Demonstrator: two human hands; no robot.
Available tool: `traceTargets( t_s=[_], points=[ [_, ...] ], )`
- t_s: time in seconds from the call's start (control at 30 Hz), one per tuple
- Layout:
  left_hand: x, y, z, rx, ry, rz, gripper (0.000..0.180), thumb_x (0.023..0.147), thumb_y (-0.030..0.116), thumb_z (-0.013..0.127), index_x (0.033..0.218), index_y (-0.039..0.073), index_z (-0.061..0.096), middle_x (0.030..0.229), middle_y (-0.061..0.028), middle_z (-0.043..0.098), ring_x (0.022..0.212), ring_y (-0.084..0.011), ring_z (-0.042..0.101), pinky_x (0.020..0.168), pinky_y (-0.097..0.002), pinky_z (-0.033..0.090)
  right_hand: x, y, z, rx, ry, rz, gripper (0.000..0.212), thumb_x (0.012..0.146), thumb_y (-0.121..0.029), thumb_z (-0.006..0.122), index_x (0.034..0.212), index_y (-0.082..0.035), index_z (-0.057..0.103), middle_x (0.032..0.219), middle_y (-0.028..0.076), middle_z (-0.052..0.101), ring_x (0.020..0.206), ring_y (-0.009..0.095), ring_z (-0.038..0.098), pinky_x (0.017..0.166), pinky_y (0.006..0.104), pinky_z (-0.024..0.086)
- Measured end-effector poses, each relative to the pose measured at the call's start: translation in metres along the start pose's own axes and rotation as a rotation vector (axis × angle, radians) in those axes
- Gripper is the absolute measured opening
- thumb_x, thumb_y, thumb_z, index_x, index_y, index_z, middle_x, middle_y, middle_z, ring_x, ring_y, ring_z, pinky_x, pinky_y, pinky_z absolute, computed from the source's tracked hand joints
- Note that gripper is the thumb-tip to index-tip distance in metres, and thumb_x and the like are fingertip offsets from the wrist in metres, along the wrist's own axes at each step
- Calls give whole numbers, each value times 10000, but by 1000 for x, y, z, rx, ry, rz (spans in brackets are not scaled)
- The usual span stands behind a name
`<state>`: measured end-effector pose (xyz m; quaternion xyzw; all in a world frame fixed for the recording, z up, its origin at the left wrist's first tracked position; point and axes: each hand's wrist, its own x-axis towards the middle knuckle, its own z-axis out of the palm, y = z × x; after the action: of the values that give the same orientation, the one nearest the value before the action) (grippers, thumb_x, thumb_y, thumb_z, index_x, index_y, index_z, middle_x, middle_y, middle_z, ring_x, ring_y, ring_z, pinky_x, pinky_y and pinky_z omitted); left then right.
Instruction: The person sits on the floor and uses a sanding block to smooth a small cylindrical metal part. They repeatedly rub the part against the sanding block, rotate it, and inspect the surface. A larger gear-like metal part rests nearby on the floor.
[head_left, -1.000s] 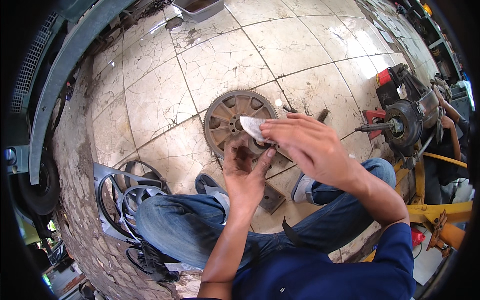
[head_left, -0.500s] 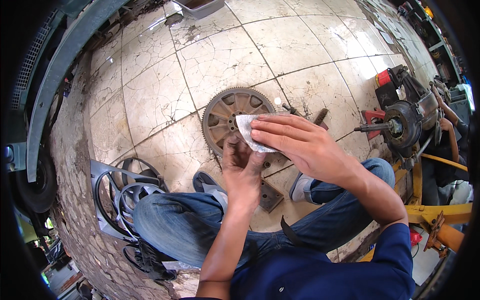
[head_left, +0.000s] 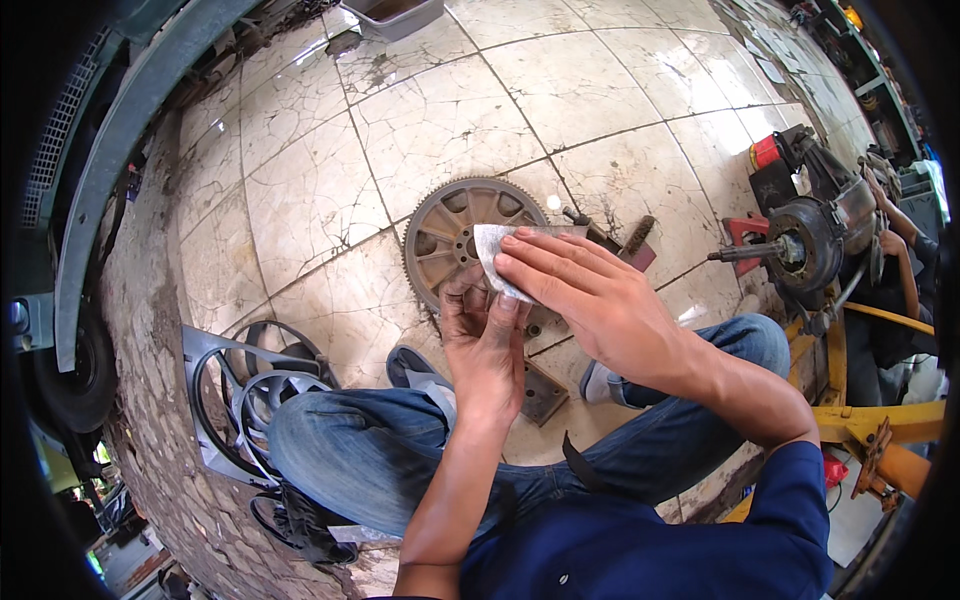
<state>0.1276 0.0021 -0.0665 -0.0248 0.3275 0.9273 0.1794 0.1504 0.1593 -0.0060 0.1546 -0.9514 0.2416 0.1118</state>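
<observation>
Low over the floor, my right hand (head_left: 615, 300) lies palm down with long, nearly straight fingers on a pale grey sheet (head_left: 490, 250), perhaps sandpaper or cloth. Its fingers cover most of the sheet. My left hand (head_left: 485, 340), its fingers blackened, is closed from below, thumb tip at the sheet's lower edge. Whatever it grips under the sheet is hidden. Just beyond both hands lies a round toothed flywheel (head_left: 432, 235), flat on the tiles and partly covered by my hands. A flat metal plate (head_left: 543, 393) with holes rests on the floor between my feet.
A wire-type brush (head_left: 637, 235) and a reddish block (head_left: 640, 257) lie right of my hands. Further right stands a hub assembly (head_left: 805, 245), with another person's arms (head_left: 900, 250) behind it. A fan shroud with belts (head_left: 245, 390) is left of my knee. A grey basin (head_left: 400, 20) stands far off.
My right hand has shifted slightly down and left, covering more of the sheet. More of the reddish block shows. My left hand has hardly moved.
</observation>
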Motion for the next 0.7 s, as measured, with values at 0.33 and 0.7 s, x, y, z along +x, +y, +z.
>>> traceTargets(
  t_s=[0.33,0.7],
  points=[
    [2,-5,-5,-56,66,-20,376,992,-22,673,1318,103,533,1401,-98,591,1293,-221,583,1114,-434,496,2,0,1,57,-29,38,578,943,-125,546,1520,-133,518,1511,141,564,1409,321,532,1165,432,446],
    [7,-1,-9,-20,21,-43,374,1013,4,651,1345,98,508,1428,-102,573,1318,-224,572,1131,-434,501,1,1,7,2,-13,71,608,927,-121,567,1531,-132,500,1482,147,585,1362,342,573,1115,425,488]
  ],
)
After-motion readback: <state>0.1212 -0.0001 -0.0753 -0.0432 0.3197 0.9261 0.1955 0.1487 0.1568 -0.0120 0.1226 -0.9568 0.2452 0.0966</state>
